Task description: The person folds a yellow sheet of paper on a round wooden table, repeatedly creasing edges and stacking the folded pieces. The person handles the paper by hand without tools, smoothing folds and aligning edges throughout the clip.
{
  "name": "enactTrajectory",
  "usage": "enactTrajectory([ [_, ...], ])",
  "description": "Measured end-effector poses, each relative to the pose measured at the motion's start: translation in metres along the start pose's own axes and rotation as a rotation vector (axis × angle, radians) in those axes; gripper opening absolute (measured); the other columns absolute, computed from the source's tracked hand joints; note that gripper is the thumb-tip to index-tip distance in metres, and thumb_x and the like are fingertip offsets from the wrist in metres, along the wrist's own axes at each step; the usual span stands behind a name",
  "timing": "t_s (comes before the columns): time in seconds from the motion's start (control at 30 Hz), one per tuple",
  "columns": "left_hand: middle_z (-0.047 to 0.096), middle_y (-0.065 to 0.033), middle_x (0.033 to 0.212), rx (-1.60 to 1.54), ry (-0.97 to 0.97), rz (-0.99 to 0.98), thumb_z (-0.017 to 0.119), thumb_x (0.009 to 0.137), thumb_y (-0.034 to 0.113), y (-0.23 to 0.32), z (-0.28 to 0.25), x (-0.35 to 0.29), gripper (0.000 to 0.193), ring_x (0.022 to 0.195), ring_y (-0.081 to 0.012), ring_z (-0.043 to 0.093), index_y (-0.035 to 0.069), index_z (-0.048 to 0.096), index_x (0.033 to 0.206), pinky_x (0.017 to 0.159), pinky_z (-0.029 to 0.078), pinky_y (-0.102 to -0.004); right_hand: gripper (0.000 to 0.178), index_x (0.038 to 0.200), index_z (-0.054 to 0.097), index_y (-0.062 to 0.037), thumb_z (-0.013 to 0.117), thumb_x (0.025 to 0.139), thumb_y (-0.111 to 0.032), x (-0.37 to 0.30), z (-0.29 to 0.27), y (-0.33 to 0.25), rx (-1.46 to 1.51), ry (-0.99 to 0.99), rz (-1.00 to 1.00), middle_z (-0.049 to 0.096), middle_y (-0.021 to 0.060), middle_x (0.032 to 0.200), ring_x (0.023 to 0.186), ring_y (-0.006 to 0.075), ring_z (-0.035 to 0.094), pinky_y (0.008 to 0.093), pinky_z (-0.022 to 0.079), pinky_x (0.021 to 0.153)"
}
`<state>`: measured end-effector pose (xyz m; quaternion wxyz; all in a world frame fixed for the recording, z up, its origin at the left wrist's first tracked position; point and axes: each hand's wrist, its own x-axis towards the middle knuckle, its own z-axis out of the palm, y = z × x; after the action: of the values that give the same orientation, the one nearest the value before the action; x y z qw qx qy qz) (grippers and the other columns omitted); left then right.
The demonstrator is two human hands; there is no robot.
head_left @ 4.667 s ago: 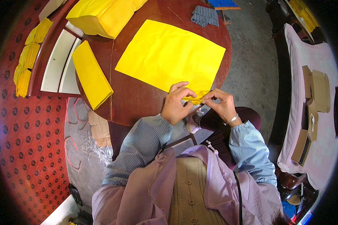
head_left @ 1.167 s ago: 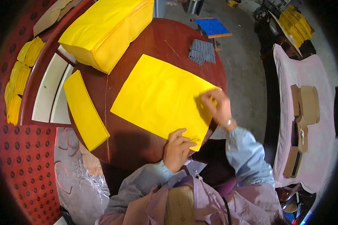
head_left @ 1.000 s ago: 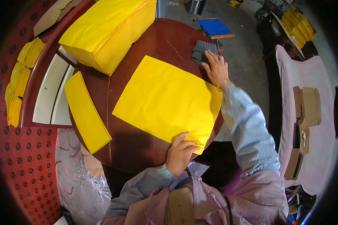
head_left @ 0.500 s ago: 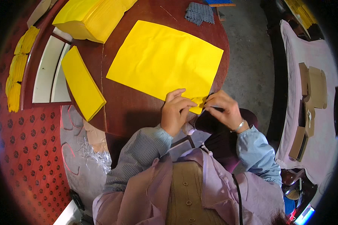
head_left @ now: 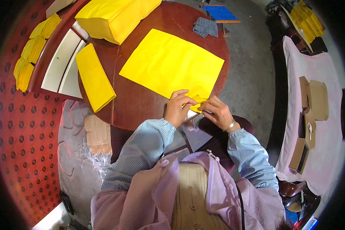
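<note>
A yellow sheet [head_left: 172, 61], perhaps cloth or paper, lies spread flat on the round dark red table [head_left: 142, 105]. Its near right corner is at the table's front edge, between my two hands. My left hand [head_left: 176, 110] has thumb and forefinger closed on a crumpled or folded yellow bit at that corner; the other fingers rest along the sheet's edge. Opposite it, my right hand [head_left: 218, 113] pinches the same corner from the right, thumb against fingertips. The fingers partly hide the corner, so how it is folded cannot be told.
A folded yellow piece [head_left: 95, 78] lies left of the sheet, and a thick yellow stack [head_left: 117, 19] stands behind it. A grey textured cloth [head_left: 206, 27] sits at the far right edge. Opened cardboard boxes [head_left: 312, 111] rest on a pink-covered surface [head_left: 329, 142] to the right.
My view has shifted, so the table sits a little differently in it. Both hands stay at the sheet's corner; the right hand has come slightly closer to the left.
</note>
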<state>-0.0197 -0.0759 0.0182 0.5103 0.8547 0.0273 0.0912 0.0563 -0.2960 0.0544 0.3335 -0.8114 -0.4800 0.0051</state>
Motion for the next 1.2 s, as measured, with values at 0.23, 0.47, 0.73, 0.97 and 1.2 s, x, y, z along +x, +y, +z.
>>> enactTrajectory([
  [0.23, 0.078, -0.0119, 0.116, -0.001, -0.040, 0.090, 0.075, 0.091, 0.003, -0.007, -0.003, 0.000, 0.017, 0.132, -0.0338, 0.061, 0.012, 0.083, 0.102, 0.104, 0.056, -0.0421, 0.017, 0.105, 0.080, -0.0055, 0.084, 0.088, -0.008, -0.010, 0.013, 0.010, 0.169, 0.083, 0.112, 0.076, 0.0051, 0.099, 0.090, 0.0244, 0.066, 0.0371, 0.054, 0.084],
  [0.47, 0.078, -0.0120, 0.113, -0.015, -0.038, 0.196, 0.076, 0.089, 0.004, -0.006, -0.008, 0.002, 0.016, 0.132, -0.0364, 0.060, 0.011, 0.082, 0.102, 0.109, 0.051, -0.0451, 0.016, 0.096, 0.080, -0.0040, 0.088, 0.085, -0.010, -0.006, 0.018, 0.011, 0.322, 0.122, 0.313, 0.074, 0.0055, 0.088, 0.079, 0.0183, 0.067, 0.0322, 0.055, 0.073],
  [0.73, 0.078, -0.0104, 0.106, -0.045, 0.043, 0.153, 0.082, 0.083, 0.006, -0.003, 0.001, 0.000, 0.012, 0.128, -0.0357, 0.062, 0.009, 0.080, 0.095, 0.110, 0.051, -0.0454, 0.014, 0.097, 0.080, -0.0055, 0.089, 0.087, -0.009, -0.004, 0.019, 0.010, 0.432, 0.069, 0.462, 0.070, -0.0003, 0.090, 0.077, 0.0082, 0.062, 0.0250, 0.050, 0.069],
  [0.97, 0.078, -0.0081, 0.103, -0.004, 0.068, 0.132, 0.081, 0.085, 0.006, -0.002, 0.002, 0.000, 0.011, 0.129, -0.0337, 0.062, 0.008, 0.080, 0.096, 0.107, 0.054, -0.0450, 0.016, 0.096, 0.074, -0.0039, 0.088, 0.088, -0.006, -0.008, 0.026, 0.011, 0.514, 0.135, 0.538, 0.066, -0.0032, 0.089, 0.077, 0.0050, 0.060, 0.0227, 0.050, 0.069],
  [1.2, 0.070, -0.0191, 0.126, -0.093, 0.098, -0.062, 0.074, 0.091, 0.002, 0.005, 0.008, -0.003, 0.015, 0.104, -0.0284, 0.072, 0.004, 0.068, 0.104, 0.091, 0.057, -0.0367, 0.019, 0.099, 0.073, -0.0031, 0.088, 0.087, -0.006, -0.012, 0.025, 0.010, 0.439, 0.182, 0.453, 0.067, -0.0004, 0.087, 0.076, 0.0070, 0.062, 0.0251, 0.053, 0.069],
])
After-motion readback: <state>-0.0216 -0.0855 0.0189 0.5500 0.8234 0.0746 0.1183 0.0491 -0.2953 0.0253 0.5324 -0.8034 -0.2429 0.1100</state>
